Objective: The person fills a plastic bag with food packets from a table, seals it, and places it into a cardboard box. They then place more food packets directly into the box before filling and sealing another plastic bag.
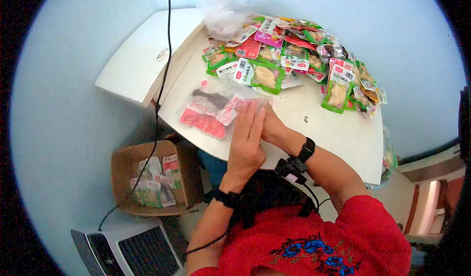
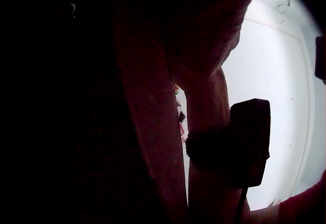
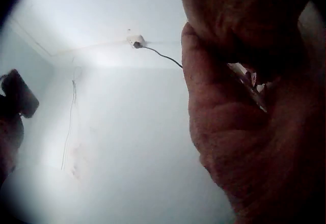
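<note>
A clear plastic bag holding red-and-white packets and a dark one lies at the table's front left. Both hands meet at its right end. My left hand pinches that end, with long fingers laid across the plastic and its thumb hidden. Just behind it, my right hand grips the same edge, its fingertips mostly covered by the left hand. Up close in the right wrist view, the hand is dark, with a sliver of packaging showing between its folds. The left wrist view is mostly in shadow.
Snack packets are heaped along the back of the white table, beside a crumpled clear bag. Left of the table, a cardboard box holds more packets. A black cable hangs past the table's left side.
</note>
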{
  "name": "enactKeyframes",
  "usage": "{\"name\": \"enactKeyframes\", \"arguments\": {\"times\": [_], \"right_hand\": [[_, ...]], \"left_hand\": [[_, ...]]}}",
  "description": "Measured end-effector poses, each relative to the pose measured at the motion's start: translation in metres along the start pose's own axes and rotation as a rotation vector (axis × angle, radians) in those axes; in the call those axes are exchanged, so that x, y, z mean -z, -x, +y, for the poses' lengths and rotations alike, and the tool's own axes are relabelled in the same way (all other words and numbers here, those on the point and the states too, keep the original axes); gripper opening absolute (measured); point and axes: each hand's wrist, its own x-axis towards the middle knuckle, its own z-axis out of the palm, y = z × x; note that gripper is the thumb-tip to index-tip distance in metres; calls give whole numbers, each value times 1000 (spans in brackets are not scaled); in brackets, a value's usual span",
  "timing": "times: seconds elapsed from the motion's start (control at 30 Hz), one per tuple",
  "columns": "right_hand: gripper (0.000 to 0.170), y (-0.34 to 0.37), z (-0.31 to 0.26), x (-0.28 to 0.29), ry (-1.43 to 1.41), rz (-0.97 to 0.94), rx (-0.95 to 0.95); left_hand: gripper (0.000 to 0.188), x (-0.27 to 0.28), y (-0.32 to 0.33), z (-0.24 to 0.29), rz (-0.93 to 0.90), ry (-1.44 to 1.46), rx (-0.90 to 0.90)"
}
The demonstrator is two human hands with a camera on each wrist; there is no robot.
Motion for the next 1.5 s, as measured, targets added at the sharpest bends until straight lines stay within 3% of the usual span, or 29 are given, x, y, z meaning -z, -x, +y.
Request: {"name": "enactKeyframes", "arguments": {"times": [0.13,0.3,0.4,0.5,0.6,0.77,0.83,0.9,1.0,1.1,1.2,1.4,1.5], "right_hand": [[16,-17,21,23,232,15,-103],[13,-17,29,31,383,5,47],[15,-2,-3,14,518,46,-133],[19,18,-34,-4,303,103,-162],[21,30,-53,11,402,-35,-169],[23,28,-104,39,683,114,-196],[23,21,-113,56,941,178,-80],[28,7,-111,79,1362,318,285],[30,-4,-113,88,1639,569,459],[40,-20,-116,92,1599,716,274],[41,-27,-117,94,1560,667,238],[26,-45,-100,104,2154,510,755],[18,-53,-101,106,2236,446,771]], "left_hand": [[69,1,-2,3,11,17,16],[71,0,1,1,-12,12,18],[72,2,-1,5,-14,20,40],[68,2,-2,10,12,14,48],[69,2,-2,9,-22,6,65],[70,7,-4,13,-51,-21,67],[70,8,-5,13,-61,-29,69],[70,8,-4,13,-68,-40,69],[71,7,-4,12,-60,-42,62],[72,7,-5,13,-68,-34,66],[71,6,-4,11,-74,-28,69],[72,6,-5,12,-73,-55,65],[71,7,-6,13,-80,-52,78]]}}
